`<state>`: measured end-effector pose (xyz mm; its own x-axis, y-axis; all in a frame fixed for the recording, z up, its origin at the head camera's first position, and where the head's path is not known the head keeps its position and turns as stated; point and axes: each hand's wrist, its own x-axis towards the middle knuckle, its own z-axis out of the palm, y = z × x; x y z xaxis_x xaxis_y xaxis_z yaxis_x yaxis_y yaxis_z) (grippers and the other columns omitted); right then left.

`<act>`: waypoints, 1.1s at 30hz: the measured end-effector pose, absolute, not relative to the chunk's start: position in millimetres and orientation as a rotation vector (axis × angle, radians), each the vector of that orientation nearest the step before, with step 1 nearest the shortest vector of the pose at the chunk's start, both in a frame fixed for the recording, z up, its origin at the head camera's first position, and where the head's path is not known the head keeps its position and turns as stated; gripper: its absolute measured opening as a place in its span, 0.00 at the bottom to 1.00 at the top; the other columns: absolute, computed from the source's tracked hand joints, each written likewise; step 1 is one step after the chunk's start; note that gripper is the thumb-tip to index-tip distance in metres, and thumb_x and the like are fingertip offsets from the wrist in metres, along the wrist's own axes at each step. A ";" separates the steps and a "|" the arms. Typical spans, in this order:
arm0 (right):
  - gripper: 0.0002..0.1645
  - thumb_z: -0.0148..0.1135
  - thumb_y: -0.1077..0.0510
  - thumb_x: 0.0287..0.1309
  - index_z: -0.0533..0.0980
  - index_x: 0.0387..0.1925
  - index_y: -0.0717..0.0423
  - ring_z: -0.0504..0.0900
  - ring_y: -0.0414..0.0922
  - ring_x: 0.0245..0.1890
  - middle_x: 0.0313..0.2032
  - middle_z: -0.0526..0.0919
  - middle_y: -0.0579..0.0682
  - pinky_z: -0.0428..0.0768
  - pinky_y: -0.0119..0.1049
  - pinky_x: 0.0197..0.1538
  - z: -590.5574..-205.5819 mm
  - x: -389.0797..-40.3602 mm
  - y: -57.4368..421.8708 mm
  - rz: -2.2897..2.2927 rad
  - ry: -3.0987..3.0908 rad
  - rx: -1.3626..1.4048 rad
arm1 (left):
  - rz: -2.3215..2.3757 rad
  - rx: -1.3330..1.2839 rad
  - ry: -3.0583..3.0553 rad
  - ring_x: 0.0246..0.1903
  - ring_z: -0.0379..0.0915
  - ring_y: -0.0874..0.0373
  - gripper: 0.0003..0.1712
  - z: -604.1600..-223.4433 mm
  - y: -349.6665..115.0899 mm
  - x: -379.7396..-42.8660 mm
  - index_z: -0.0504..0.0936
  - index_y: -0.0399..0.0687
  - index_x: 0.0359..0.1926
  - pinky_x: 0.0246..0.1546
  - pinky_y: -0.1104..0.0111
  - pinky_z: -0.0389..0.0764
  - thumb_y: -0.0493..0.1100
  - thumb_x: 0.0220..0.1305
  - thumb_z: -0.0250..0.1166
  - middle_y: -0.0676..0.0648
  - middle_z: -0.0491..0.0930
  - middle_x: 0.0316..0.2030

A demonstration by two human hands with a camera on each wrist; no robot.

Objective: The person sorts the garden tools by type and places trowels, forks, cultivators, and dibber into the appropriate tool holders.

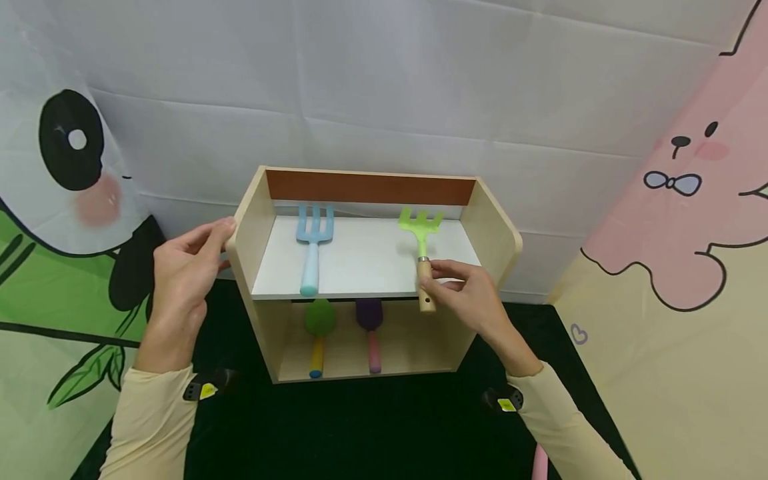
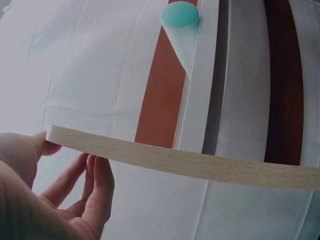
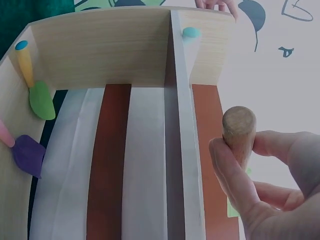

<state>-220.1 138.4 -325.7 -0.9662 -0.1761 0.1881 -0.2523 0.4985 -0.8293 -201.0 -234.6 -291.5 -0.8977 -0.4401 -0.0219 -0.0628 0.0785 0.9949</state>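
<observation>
In the head view a two-level wooden shelf (image 1: 372, 189) stands in the middle. My left hand (image 1: 189, 273) grips the upper edge of its left side panel (image 2: 125, 154), thumb on one face and fingers on the other. Between thumb and fingers my right hand (image 1: 465, 293) pinches the wooden handle (image 3: 240, 130) of a green toy garden fork (image 1: 421, 225), its tines pointing to the shelf's back. The fork is over the right part of the white upper board (image 1: 366, 260). A light blue toy fork (image 1: 312, 250) lies on that board's left part.
On the lower level are a green toy shovel (image 1: 320, 319) with a yellow handle and a purple toy shovel (image 1: 369, 313) with a pink handle. Dark green floor (image 1: 360, 433) lies in front. A pink object (image 1: 540, 463) shows below my right forearm. Printed cloth hangs around.
</observation>
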 end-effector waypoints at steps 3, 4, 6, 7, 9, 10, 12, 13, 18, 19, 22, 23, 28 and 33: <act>0.29 0.69 0.46 0.54 0.77 0.55 0.54 0.84 0.46 0.41 0.48 0.81 0.53 0.83 0.37 0.39 -323.5 -225.0 133.5 1.538 -2.649 0.388 | -1.883 0.512 -2.080 0.56 0.64 0.57 0.35 -290.8 -234.4 -200.8 0.78 0.60 0.59 0.59 0.54 0.67 0.68 0.52 0.63 0.50 0.69 0.60; 0.29 0.68 0.47 0.54 0.77 0.55 0.55 0.84 0.46 0.41 0.48 0.81 0.54 0.83 0.36 0.39 -323.2 -226.6 131.9 1.550 -2.648 0.395 | -1.885 0.512 -2.079 0.56 0.64 0.57 0.35 -290.8 -234.3 -200.9 0.78 0.61 0.59 0.60 0.54 0.67 0.68 0.52 0.63 0.50 0.69 0.60; 0.28 0.68 0.48 0.55 0.76 0.55 0.57 0.84 0.47 0.41 0.48 0.81 0.55 0.83 0.36 0.38 -322.5 -229.6 128.8 1.577 -2.643 0.419 | -1.887 0.511 -2.078 0.56 0.64 0.57 0.35 -290.9 -234.2 -201.0 0.78 0.60 0.58 0.60 0.54 0.67 0.68 0.52 0.63 0.50 0.69 0.60; 0.28 0.68 0.48 0.56 0.76 0.55 0.58 0.84 0.47 0.41 0.48 0.81 0.55 0.83 0.36 0.38 -322.3 -231.2 127.4 1.582 -2.641 0.435 | -1.884 0.511 -2.080 0.56 0.64 0.57 0.35 -290.9 -234.1 -201.1 0.78 0.61 0.58 0.60 0.54 0.67 0.68 0.52 0.63 0.50 0.69 0.60; 0.27 0.67 0.49 0.56 0.76 0.55 0.59 0.84 0.47 0.42 0.47 0.81 0.56 0.82 0.36 0.39 -322.1 -234.4 124.5 1.573 -2.644 0.464 | -1.880 0.513 -2.082 0.56 0.64 0.57 0.35 -290.8 -234.2 -201.0 0.78 0.61 0.58 0.60 0.54 0.67 0.69 0.52 0.63 0.50 0.69 0.60; 0.27 0.67 0.49 0.57 0.76 0.55 0.59 0.84 0.47 0.42 0.47 0.81 0.56 0.82 0.36 0.39 -321.9 -236.0 123.0 1.564 -2.652 0.471 | -1.878 0.513 -2.084 0.56 0.64 0.57 0.35 -290.8 -234.3 -200.8 0.78 0.61 0.59 0.60 0.54 0.67 0.69 0.52 0.63 0.50 0.69 0.60; 0.27 0.66 0.49 0.57 0.76 0.55 0.59 0.84 0.47 0.43 0.47 0.81 0.55 0.82 0.37 0.39 -321.9 -239.4 119.9 1.582 -2.658 0.471 | -1.876 0.513 -2.086 0.56 0.64 0.57 0.35 -290.7 -234.4 -200.6 0.78 0.61 0.59 0.60 0.54 0.67 0.69 0.52 0.63 0.50 0.69 0.60; 0.27 0.66 0.49 0.57 0.76 0.55 0.58 0.83 0.47 0.43 0.47 0.81 0.55 0.83 0.37 0.39 -321.6 -241.2 118.1 1.588 -2.664 0.465 | -1.876 0.512 -2.086 0.56 0.64 0.57 0.35 -290.6 -234.5 -200.5 0.78 0.61 0.59 0.60 0.54 0.67 0.69 0.52 0.63 0.50 0.69 0.60; 0.27 0.67 0.50 0.56 0.76 0.54 0.60 0.83 0.47 0.44 0.49 0.80 0.55 0.83 0.37 0.38 -321.2 -249.4 109.9 1.698 -2.672 0.424 | -1.886 0.511 -2.084 0.56 0.64 0.57 0.35 -290.5 -234.0 -200.3 0.78 0.61 0.59 0.60 0.54 0.67 0.69 0.51 0.63 0.50 0.69 0.60; 0.27 0.67 0.50 0.56 0.76 0.53 0.61 0.83 0.47 0.44 0.50 0.80 0.55 0.83 0.37 0.38 -320.8 -250.6 108.5 1.711 -2.676 0.422 | -1.886 0.513 -2.086 0.56 0.64 0.57 0.36 -290.6 -233.9 -200.3 0.78 0.61 0.59 0.60 0.54 0.67 0.69 0.51 0.62 0.50 0.69 0.60; 0.27 0.67 0.49 0.56 0.76 0.53 0.61 0.84 0.47 0.42 0.49 0.81 0.56 0.83 0.37 0.38 -320.0 -253.8 105.3 1.735 -2.692 0.425 | -1.885 0.513 -2.089 0.56 0.63 0.57 0.36 -290.8 -233.7 -200.3 0.77 0.61 0.59 0.60 0.53 0.67 0.69 0.51 0.62 0.50 0.69 0.60; 0.27 0.67 0.49 0.56 0.76 0.53 0.61 0.84 0.48 0.41 0.49 0.80 0.57 0.83 0.37 0.38 -319.3 -254.7 104.3 1.731 -2.701 0.433 | -1.885 0.511 -2.090 0.57 0.63 0.57 0.36 -290.8 -233.7 -200.3 0.77 0.61 0.59 0.60 0.53 0.66 0.69 0.51 0.62 0.50 0.69 0.60; 0.27 0.67 0.48 0.57 0.77 0.54 0.60 0.84 0.46 0.37 0.48 0.80 0.56 0.83 0.36 0.37 -317.3 -260.9 99.4 1.640 -2.759 0.447 | -1.892 0.504 -2.083 0.57 0.63 0.57 0.36 -290.9 -233.9 -200.8 0.77 0.61 0.59 0.60 0.53 0.66 0.69 0.51 0.63 0.50 0.68 0.60; 0.26 0.66 0.48 0.57 0.78 0.52 0.60 0.84 0.44 0.35 0.45 0.81 0.55 0.83 0.35 0.36 -316.5 -268.3 93.8 1.554 -2.801 0.462 | -1.892 0.510 -2.085 0.57 0.63 0.57 0.36 -291.2 -234.2 -200.5 0.77 0.61 0.59 0.60 0.53 0.66 0.69 0.51 0.63 0.50 0.69 0.60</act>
<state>-268.3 93.8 -316.5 -0.9549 -0.2918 0.0550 -0.2010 0.4991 -0.8429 -200.5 -234.2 -291.2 -0.8987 -0.4375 -0.0300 -0.0722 0.0801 0.9942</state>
